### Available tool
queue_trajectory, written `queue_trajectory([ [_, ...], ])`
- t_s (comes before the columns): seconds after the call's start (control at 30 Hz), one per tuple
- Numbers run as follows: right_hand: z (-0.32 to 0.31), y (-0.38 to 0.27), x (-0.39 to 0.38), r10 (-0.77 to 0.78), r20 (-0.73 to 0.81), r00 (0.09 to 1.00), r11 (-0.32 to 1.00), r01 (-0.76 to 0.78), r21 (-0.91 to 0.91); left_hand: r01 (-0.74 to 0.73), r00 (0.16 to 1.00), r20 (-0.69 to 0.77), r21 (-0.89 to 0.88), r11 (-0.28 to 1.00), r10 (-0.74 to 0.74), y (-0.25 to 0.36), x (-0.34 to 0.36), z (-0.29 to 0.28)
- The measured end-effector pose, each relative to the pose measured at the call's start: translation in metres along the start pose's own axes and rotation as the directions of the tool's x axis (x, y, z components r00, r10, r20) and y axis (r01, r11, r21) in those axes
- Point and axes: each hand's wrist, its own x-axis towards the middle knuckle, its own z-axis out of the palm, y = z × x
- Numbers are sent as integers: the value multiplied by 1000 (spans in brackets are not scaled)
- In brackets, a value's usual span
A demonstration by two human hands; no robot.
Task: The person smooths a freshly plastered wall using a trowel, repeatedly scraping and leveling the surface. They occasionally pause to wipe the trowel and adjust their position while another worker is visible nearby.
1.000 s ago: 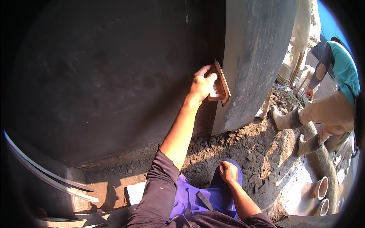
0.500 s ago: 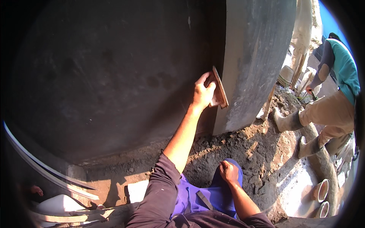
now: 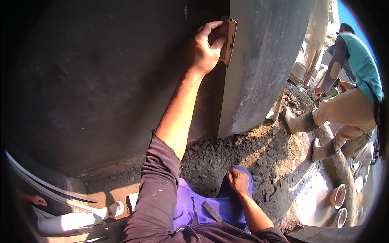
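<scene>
My left hand (image 3: 206, 50) is stretched up the wall, its fingers and thumb gripping a reddish-brown plastering float (image 3: 229, 42). The float stands on edge at the inner corner, where the dark plastered wall (image 3: 109, 81) meets a grey, smoother upright face (image 3: 259, 60). How much of its working face touches the plaster I cannot tell. My right hand (image 3: 238, 181) rests on my blue-clad right knee, fingers curled in as a loose fist with nothing visible in it.
On the right, a person (image 3: 360, 69) in a teal vest and rubber boots bends over rubble. Two buckets (image 3: 336, 197) lie near a log-like curved shape (image 3: 344, 170). Broken soil (image 3: 219, 162) runs along the wall's foot. Lower left are pale strips (image 3: 44, 184) and another person's leg (image 3: 77, 220).
My left hand and the float have moved up along the corner. The right hand stays on the knee. A sandalled foot has come into sight at lower left.
</scene>
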Motion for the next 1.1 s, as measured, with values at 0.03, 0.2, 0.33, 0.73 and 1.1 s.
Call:
queue_trajectory([
  [0.03,-1,-1,-1,2,-5,1000,1000,-2,9,-1,1000,-30,45,999,2,-5,-17,4],
  [0.2,-6,-12,2,-17,18,1000,999,16,34,408,913,75,-170,897,-401,-68,-186,20],
  [0.33,-5,-11,0,1,36,999,1000,-1,6,526,833,175,42,849,-525,-70,-276,9],
  [0.73,-2,-13,5,0,6,1000,1000,0,-3,85,996,-12,14,996,-85,8,11,-3],
  [1.1,-17,-38,-3,-14,59,998,997,9,76,843,467,256,160,513,-847,-110,-429,15],
])
